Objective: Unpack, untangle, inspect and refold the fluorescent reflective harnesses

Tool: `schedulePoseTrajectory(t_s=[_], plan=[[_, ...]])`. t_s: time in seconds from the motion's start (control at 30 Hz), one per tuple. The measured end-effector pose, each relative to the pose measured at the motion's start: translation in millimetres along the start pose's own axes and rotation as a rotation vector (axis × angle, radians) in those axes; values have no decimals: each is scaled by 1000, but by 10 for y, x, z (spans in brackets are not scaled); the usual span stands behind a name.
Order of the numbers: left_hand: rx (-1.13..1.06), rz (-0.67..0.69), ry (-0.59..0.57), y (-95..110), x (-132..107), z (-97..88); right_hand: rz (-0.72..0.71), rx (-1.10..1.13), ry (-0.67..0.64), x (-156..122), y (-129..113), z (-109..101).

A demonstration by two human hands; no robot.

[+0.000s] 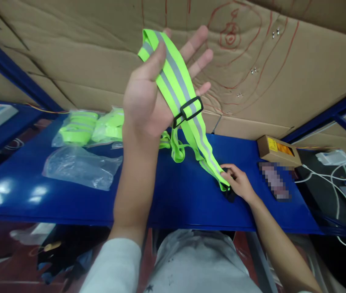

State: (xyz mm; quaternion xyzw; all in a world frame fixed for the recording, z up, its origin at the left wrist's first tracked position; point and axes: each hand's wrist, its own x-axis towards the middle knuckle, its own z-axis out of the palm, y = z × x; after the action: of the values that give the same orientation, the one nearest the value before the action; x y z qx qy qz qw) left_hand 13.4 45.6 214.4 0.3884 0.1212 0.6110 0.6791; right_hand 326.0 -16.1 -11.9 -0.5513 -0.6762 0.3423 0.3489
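Observation:
A neon-yellow reflective strap (pixel 173 77) with grey stripes stretches between my two hands. My left hand (pixel 146 97) is raised in front of the cardboard, its thumb clamping the looped upper end against the index finger while the other fingers spread out. A black slider buckle (pixel 192 108) sits on the strap just below that palm. Lower right, close over the table, my right hand (pixel 240 185) pinches the strap's other end beside a black buckle part (pixel 229 194), which the fingers partly hide. More of the webbing (pixel 177 152) hangs in a loop behind my left wrist.
Bagged yellow straps (pixel 79 126) lie at the back left of the blue table (pixel 185 195), with a clear plastic bag (pixel 81 167) before them. On the right are an open-windowed cardboard box (pixel 278 150), a blurred-out object (pixel 275 181) and white cables (pixel 334 179). Cardboard (pixel 99 53) lines the back.

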Motion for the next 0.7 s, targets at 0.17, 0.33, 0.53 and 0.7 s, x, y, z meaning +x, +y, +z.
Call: schedulePoseTrajectory(t_s=[0.17,0.33,0.53,0.7], plan=[[-29,9,-43,-45,6,49,-38,-88,-11,36,-123,-126],[-27,-38,-31,-174,0,147,-209,-222,273,-90,-722,-55],[-104,-62,-93,-312,-87,244,-293,83,-94,6,-1387,708],[-150,-78,-75,-372,-144,355,-289,-26,262,441,-1538,971]])
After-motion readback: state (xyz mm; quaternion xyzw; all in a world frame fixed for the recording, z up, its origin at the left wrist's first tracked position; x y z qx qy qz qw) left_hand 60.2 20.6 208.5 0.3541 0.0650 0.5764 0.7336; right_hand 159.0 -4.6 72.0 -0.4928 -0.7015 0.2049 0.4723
